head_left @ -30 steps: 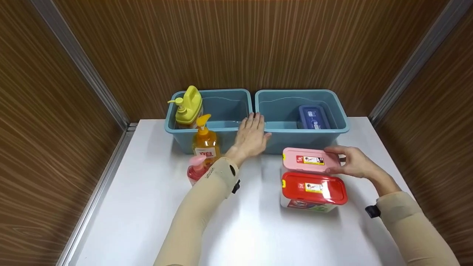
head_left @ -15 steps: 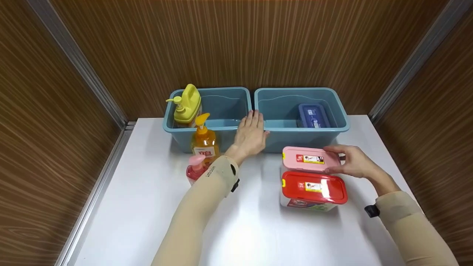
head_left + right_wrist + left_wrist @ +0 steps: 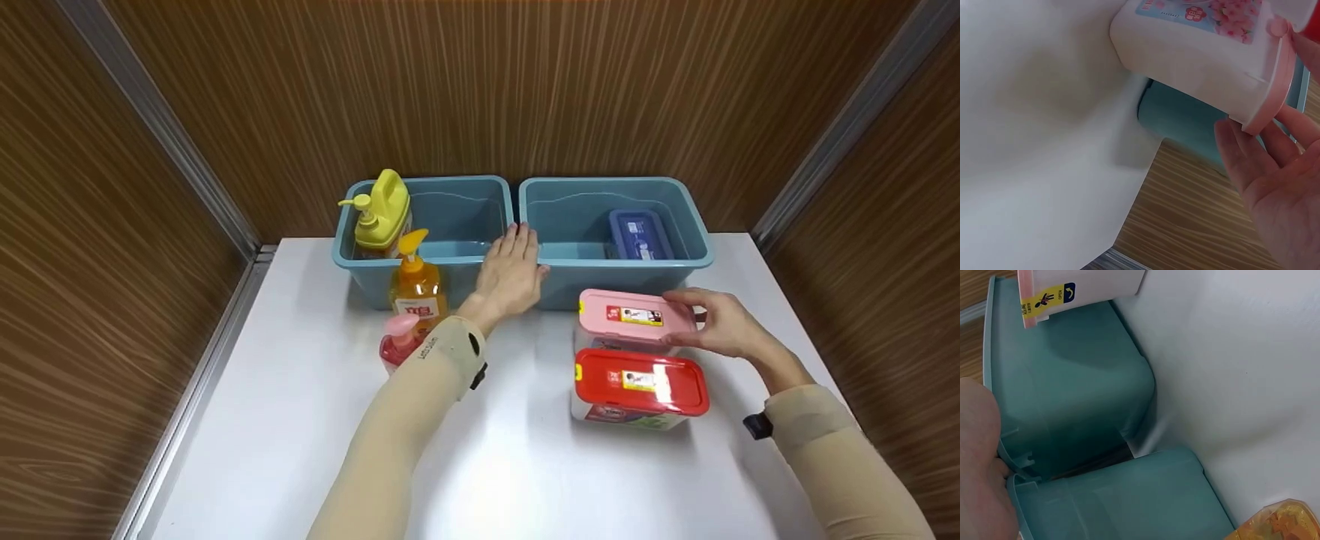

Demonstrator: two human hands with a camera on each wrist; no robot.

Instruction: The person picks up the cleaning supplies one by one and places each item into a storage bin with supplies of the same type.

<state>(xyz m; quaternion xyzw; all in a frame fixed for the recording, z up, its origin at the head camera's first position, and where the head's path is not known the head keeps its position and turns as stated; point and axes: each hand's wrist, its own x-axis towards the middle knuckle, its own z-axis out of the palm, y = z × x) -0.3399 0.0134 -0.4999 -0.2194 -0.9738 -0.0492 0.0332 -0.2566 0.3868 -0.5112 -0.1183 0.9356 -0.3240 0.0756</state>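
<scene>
My left hand [image 3: 510, 274] lies with straight fingers over the neighbouring front rims of two teal bins, the left bin [image 3: 465, 187] and the right bin [image 3: 592, 187]. My right hand [image 3: 716, 322] grips the right end of a white plastic box with a pink lid [image 3: 626, 313], thumb on one side of the lid and fingers on the other. In the right wrist view, this box [image 3: 1196, 62] has a flower-printed label. A similar box with a red lid [image 3: 641, 382] stands just in front of it on the white table [image 3: 495, 465].
A yellow pump jug [image 3: 382, 217] leans in the left bin. A blue-lidded box [image 3: 640, 234] sits in the right bin. Before the left bin stand an amber pump bottle [image 3: 418, 289] and a pink pump bottle [image 3: 397, 349], partly behind the left forearm. Wood-patterned walls [image 3: 480, 90] enclose the table.
My right hand has shifted the pink-lidded box slightly away from me and to the right, showing more of its white side behind the red-lidded one. The left hand stays on the rims.
</scene>
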